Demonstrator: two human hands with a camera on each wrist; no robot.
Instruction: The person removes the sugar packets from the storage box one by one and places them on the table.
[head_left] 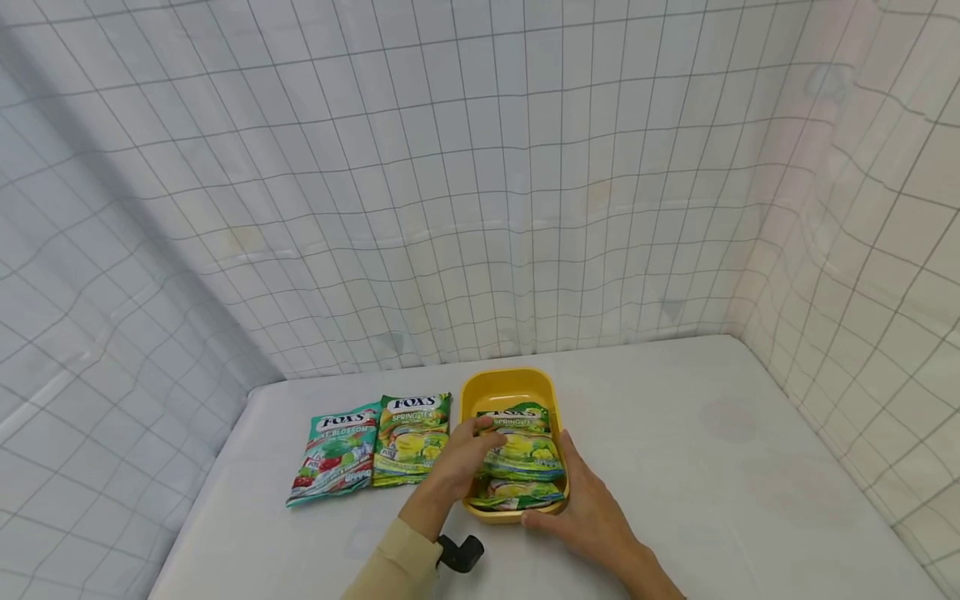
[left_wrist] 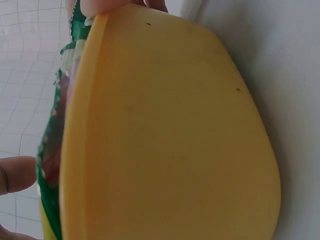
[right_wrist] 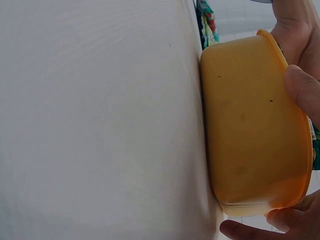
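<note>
Head view: right grip (head_left: 591,518) clasps tub (head_left: 506,383); loose left grip (head_left: 459,461) overlaps packet (head_left: 531,454); bags (head_left: 341,457) leftward.

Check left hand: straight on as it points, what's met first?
Likely the Fox's Spring Tea bag in the yellow container; the left hand overlaps that bag in the head view, but depth there is unclear, so contact is uncertain.

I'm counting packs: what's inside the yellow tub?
A green Spring Tea pack and, nearer the person, part of another pack. The left hand covers some of the first; anything beneath them in the yellow tub is hidden.
</note>
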